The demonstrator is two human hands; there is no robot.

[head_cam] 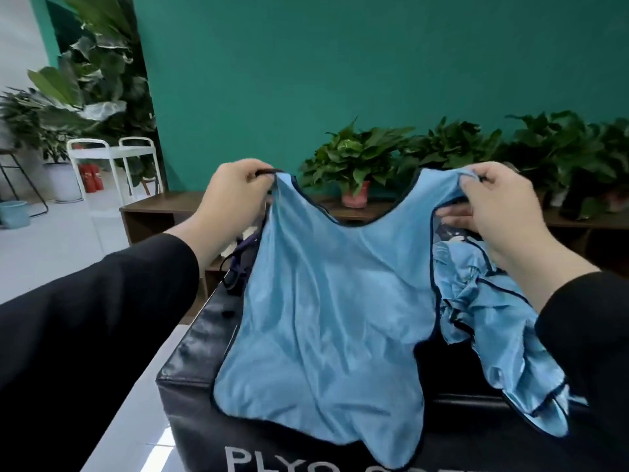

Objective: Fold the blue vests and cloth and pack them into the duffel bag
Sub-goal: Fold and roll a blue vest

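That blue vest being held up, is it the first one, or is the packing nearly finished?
It looks early. Nothing folded shows. In hand: the left hand and right hand each pinch a shoulder strap of the blue vest, held up unfolded over the black padded box. Left: a crumpled heap of blue fabric waits on the right. A dark strap behind may belong to the bag, but I cannot tell.

held vest [326,301] draping box top [190,352]; crumpled vests [490,321] crowding right

black padded box [190,345] carries a crumpled heap of blue vests [493,321] on its top
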